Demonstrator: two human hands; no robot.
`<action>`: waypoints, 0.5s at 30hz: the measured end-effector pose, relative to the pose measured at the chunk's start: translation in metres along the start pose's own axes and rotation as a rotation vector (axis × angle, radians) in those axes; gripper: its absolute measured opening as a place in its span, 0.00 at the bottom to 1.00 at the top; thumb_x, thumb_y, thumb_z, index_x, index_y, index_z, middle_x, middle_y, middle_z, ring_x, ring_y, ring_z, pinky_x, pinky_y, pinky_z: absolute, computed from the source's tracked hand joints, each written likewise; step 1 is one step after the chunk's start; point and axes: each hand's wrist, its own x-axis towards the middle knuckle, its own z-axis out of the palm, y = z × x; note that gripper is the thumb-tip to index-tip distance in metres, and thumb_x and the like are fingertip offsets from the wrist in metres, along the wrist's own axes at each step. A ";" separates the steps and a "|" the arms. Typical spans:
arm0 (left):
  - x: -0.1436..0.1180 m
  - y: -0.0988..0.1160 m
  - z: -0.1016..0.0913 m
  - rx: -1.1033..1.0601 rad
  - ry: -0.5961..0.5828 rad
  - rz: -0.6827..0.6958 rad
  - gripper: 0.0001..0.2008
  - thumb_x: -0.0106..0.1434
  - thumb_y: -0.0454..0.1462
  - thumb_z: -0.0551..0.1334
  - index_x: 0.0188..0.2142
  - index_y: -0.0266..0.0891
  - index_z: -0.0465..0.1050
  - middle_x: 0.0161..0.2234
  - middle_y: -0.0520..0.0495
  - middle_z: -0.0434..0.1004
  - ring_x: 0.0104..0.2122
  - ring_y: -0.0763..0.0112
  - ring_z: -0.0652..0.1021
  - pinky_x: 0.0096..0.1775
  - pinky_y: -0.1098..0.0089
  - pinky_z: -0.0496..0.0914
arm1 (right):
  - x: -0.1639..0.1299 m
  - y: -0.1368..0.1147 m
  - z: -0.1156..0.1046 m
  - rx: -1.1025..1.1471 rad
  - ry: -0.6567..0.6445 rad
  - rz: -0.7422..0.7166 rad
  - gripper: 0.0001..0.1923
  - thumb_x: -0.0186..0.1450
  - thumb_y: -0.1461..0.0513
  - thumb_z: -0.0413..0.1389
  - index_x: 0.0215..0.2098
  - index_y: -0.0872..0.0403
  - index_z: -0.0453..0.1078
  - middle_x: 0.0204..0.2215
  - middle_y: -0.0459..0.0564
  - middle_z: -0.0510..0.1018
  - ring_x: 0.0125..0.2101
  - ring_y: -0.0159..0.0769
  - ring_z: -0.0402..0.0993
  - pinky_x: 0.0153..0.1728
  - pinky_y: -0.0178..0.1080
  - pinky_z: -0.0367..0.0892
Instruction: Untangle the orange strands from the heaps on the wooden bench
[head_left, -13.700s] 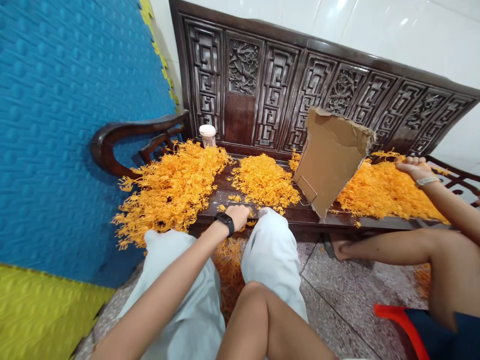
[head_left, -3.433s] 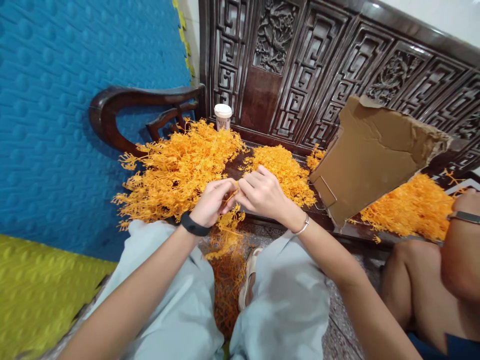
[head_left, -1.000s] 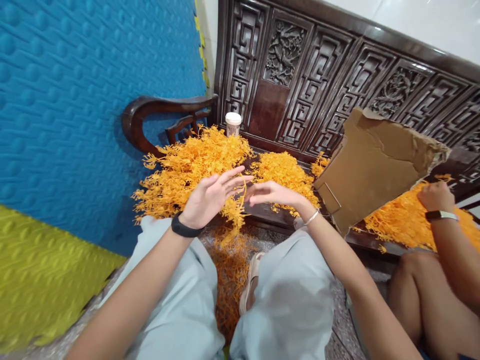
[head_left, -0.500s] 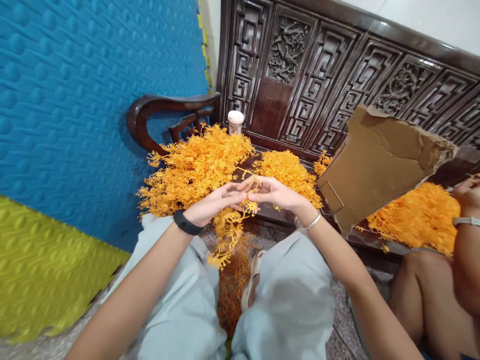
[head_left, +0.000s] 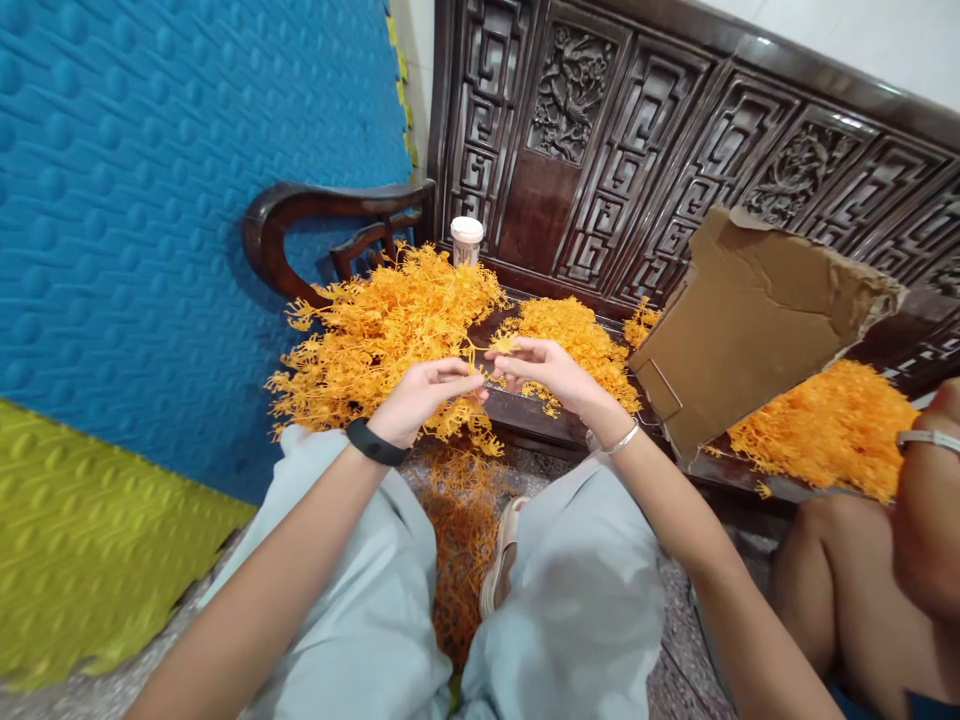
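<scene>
My left hand (head_left: 426, 398) is closed in a pinch on a thin orange branching plastic strand (head_left: 472, 356). More orange sprigs (head_left: 480, 434) hang just below those fingers. Close by on the right, my right hand (head_left: 553, 372) has its fingertips together around a small orange plastic sprig (head_left: 507, 344). A narrow gap separates the fingertips of the two hands. Behind my left hand lies a large heap of orange plastic sprigs (head_left: 390, 330) on the dark wooden bench (head_left: 525, 408). A smaller orange pile (head_left: 570, 335) sits behind my right hand.
A white-lidded container (head_left: 466, 240) stands behind the large heap. To the right, a torn cardboard piece (head_left: 757, 320) leans beside another orange pile (head_left: 825, 430). Another person's arm (head_left: 930, 510) and knee are at the right edge. Orange scraps (head_left: 465, 540) cover the floor between my feet.
My hands have drawn slightly apart. The orange cluster that dangled low between my knees now hangs higher, near my left hand. A small sprig now shows at my right fingertips.
</scene>
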 end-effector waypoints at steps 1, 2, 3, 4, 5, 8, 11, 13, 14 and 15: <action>0.000 0.000 0.001 0.015 0.002 -0.004 0.09 0.47 0.40 0.66 0.23 0.36 0.72 0.23 0.49 0.77 0.27 0.72 0.76 0.39 0.68 0.67 | 0.000 -0.001 0.000 0.009 0.026 -0.016 0.16 0.54 0.54 0.60 0.37 0.56 0.70 0.27 0.46 0.75 0.22 0.24 0.67 0.24 0.31 0.65; 0.000 0.000 0.002 0.029 0.003 -0.008 0.09 0.47 0.41 0.67 0.23 0.36 0.72 0.23 0.49 0.77 0.26 0.72 0.75 0.38 0.68 0.67 | 0.000 -0.002 0.000 0.012 0.048 -0.033 0.16 0.54 0.54 0.59 0.37 0.55 0.70 0.27 0.46 0.75 0.22 0.25 0.67 0.24 0.31 0.65; 0.000 0.000 0.003 0.040 0.003 -0.008 0.10 0.47 0.41 0.67 0.23 0.36 0.72 0.23 0.49 0.77 0.26 0.72 0.75 0.38 0.68 0.67 | 0.000 -0.003 0.000 0.008 0.069 -0.054 0.16 0.54 0.53 0.59 0.36 0.55 0.70 0.26 0.46 0.74 0.21 0.25 0.67 0.24 0.31 0.65; -0.001 0.000 0.003 0.052 0.003 -0.004 0.10 0.47 0.41 0.67 0.23 0.36 0.72 0.23 0.49 0.77 0.26 0.72 0.75 0.37 0.69 0.67 | 0.000 -0.003 -0.001 -0.004 0.092 -0.075 0.16 0.54 0.53 0.58 0.34 0.56 0.70 0.25 0.46 0.74 0.21 0.24 0.67 0.24 0.32 0.65; -0.001 0.000 0.004 0.065 0.005 0.001 0.10 0.47 0.41 0.67 0.23 0.36 0.72 0.22 0.49 0.76 0.25 0.72 0.75 0.36 0.69 0.67 | 0.000 -0.002 -0.002 -0.024 0.116 -0.092 0.15 0.54 0.52 0.58 0.32 0.56 0.70 0.25 0.45 0.74 0.20 0.24 0.67 0.24 0.32 0.65; -0.002 0.001 0.004 0.096 -0.006 0.032 0.14 0.51 0.43 0.64 0.19 0.36 0.69 0.18 0.50 0.73 0.21 0.76 0.72 0.32 0.72 0.66 | 0.003 0.001 -0.007 -0.109 0.198 -0.126 0.17 0.52 0.51 0.60 0.25 0.57 0.69 0.21 0.45 0.73 0.18 0.24 0.65 0.22 0.31 0.63; -0.002 0.002 0.005 0.037 -0.006 0.019 0.17 0.55 0.45 0.60 0.17 0.36 0.65 0.12 0.54 0.63 0.15 0.79 0.65 0.24 0.75 0.62 | 0.008 0.007 -0.010 -0.167 0.284 -0.141 0.18 0.51 0.50 0.60 0.20 0.57 0.66 0.18 0.45 0.71 0.16 0.24 0.63 0.19 0.30 0.60; -0.001 0.001 0.007 -0.034 0.012 -0.021 0.17 0.55 0.45 0.60 0.18 0.36 0.64 0.11 0.57 0.57 0.13 0.81 0.61 0.20 0.76 0.58 | 0.014 0.010 -0.010 -0.181 0.346 -0.143 0.18 0.52 0.50 0.58 0.19 0.56 0.65 0.17 0.45 0.71 0.15 0.24 0.62 0.18 0.30 0.58; 0.000 0.001 0.009 -0.062 0.017 -0.041 0.16 0.55 0.45 0.60 0.19 0.36 0.65 0.12 0.57 0.55 0.13 0.82 0.60 0.19 0.77 0.56 | 0.017 0.012 -0.009 -0.191 0.383 -0.146 0.18 0.53 0.50 0.57 0.19 0.56 0.65 0.17 0.44 0.70 0.15 0.24 0.62 0.18 0.30 0.58; 0.001 0.001 0.010 -0.081 0.018 -0.055 0.15 0.55 0.44 0.61 0.20 0.36 0.65 0.12 0.58 0.55 0.13 0.83 0.59 0.18 0.77 0.54 | 0.021 0.014 -0.008 -0.205 0.424 -0.151 0.18 0.54 0.50 0.57 0.19 0.56 0.65 0.17 0.44 0.70 0.15 0.24 0.61 0.18 0.30 0.57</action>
